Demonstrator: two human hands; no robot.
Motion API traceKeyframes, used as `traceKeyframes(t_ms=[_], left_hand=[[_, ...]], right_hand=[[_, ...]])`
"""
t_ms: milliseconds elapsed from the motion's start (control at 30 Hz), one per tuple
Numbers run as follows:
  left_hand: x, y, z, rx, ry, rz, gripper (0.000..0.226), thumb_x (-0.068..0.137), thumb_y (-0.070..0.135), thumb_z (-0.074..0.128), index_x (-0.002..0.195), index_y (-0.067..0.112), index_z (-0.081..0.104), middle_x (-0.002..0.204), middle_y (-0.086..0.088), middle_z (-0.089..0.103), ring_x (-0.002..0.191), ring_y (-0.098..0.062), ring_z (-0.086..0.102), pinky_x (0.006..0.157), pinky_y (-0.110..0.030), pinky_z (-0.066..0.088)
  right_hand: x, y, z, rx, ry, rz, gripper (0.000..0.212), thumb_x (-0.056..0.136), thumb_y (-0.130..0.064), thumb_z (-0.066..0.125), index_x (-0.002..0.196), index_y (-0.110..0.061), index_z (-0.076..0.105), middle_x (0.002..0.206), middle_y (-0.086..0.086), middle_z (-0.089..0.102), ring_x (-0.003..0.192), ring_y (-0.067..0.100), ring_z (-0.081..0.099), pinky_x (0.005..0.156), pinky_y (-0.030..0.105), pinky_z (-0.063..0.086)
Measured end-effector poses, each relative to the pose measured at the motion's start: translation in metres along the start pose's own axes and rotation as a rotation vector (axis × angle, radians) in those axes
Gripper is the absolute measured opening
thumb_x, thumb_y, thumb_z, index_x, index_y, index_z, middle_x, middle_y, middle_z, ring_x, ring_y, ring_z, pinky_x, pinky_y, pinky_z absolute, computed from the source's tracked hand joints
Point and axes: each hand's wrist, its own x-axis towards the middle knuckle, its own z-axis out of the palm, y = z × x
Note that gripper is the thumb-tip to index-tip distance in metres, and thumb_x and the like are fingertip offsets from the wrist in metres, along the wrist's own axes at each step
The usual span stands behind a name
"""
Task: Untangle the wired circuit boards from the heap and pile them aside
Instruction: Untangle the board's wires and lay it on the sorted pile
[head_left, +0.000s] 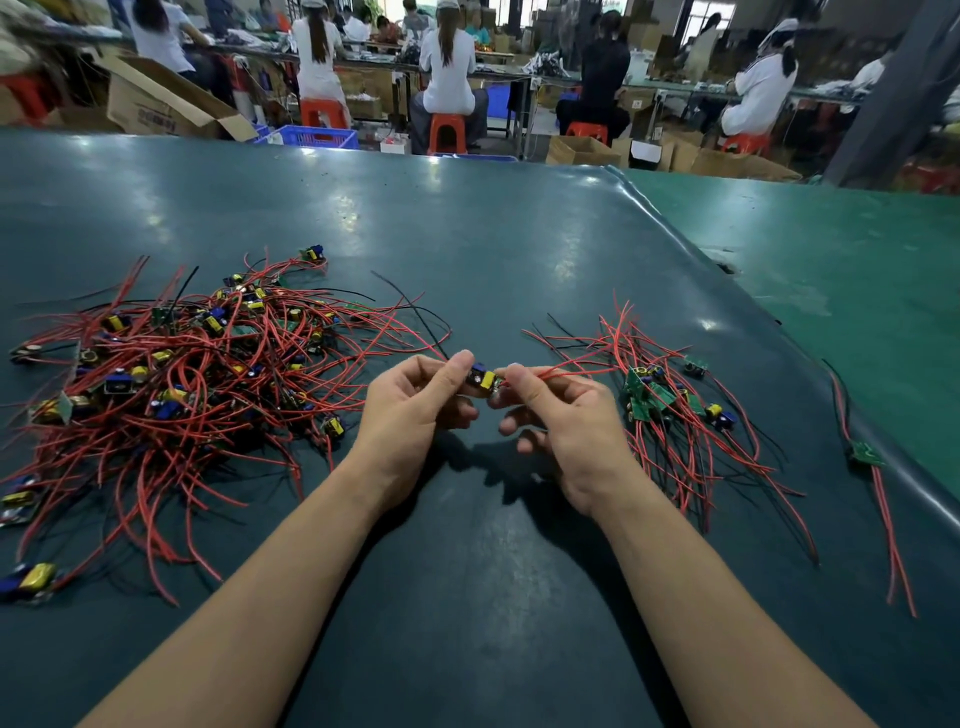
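Two hands meet over the dark green table (493, 234), and between them I hold one small circuit board (484, 381) with a yellow and a blue part on it. My left hand (410, 402) pinches its left end between thumb and forefinger, the other fingers curled under. My right hand (558, 415) pinches the right end in the same way, where red wires run off to the right; the lower fingers there hang loosely bent and hold nothing. The board is lifted clear of the table.

Left of the held board lies the big heap (192, 374), a tangle of red and black wires with many yellow and blue parts showing among them. Right of the board, near my right hand, sits the smaller pile (670, 400), green boards with their wires fanned out. Farther right of that pile one lone board (866, 453) lies by the table's edge, its red wires trailing toward me.
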Motion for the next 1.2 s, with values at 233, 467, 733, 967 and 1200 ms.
traceKeyframes(t_ms=[233,467,733,967,1200], left_hand=[[-0.002,-0.001,-0.002,-0.038,-0.169,-0.013,0.019,0.061,0.026,0.078,0.074,0.012,0.074,0.071,-0.005,0.07,0.059,-0.016,0.065,0.064,-0.023,0.056],[-0.004,-0.007,0.0,0.175,-0.143,0.092,0.026,0.063,0.016,0.081,0.084,0.004,0.069,0.075,-0.005,0.074,0.07,-0.011,0.068,0.069,-0.017,0.053],[-0.003,-0.003,-0.001,0.063,-0.182,-0.032,0.019,0.063,0.017,0.08,0.076,0.007,0.071,0.069,-0.007,0.069,0.059,-0.016,0.064,0.064,-0.024,0.054],[-0.005,0.0,-0.001,0.092,-0.215,-0.037,0.016,0.062,0.015,0.08,0.073,0.007,0.071,0.068,-0.011,0.066,0.058,-0.017,0.061,0.062,-0.024,0.053],[-0.006,0.003,-0.002,0.082,-0.209,-0.04,0.016,0.057,0.02,0.082,0.067,0.011,0.074,0.067,-0.01,0.067,0.057,-0.018,0.061,0.062,-0.025,0.052]], right_hand=[[0.0,-0.001,0.001,0.054,0.046,0.018,0.01,0.086,-0.013,0.071,0.078,-0.009,0.067,0.064,0.003,0.066,0.047,0.011,0.055,0.039,0.018,0.039],[0.002,0.002,0.002,-0.013,0.102,0.044,0.022,0.091,-0.011,0.067,0.069,-0.01,0.067,0.057,0.001,0.063,0.044,0.01,0.049,0.04,0.018,0.037],[0.01,0.002,0.0,0.16,0.256,0.012,0.023,0.092,-0.009,0.062,0.069,-0.009,0.067,0.051,-0.004,0.054,0.038,0.004,0.036,0.035,0.016,0.026],[0.016,-0.007,-0.013,0.553,0.318,0.119,0.029,0.096,-0.013,0.052,0.068,-0.008,0.056,0.047,-0.004,0.041,0.034,0.004,0.028,0.03,0.015,0.021],[0.017,-0.006,-0.014,0.453,0.398,0.008,0.026,0.096,-0.012,0.057,0.071,-0.008,0.063,0.052,-0.004,0.048,0.036,0.004,0.031,0.033,0.014,0.023]])
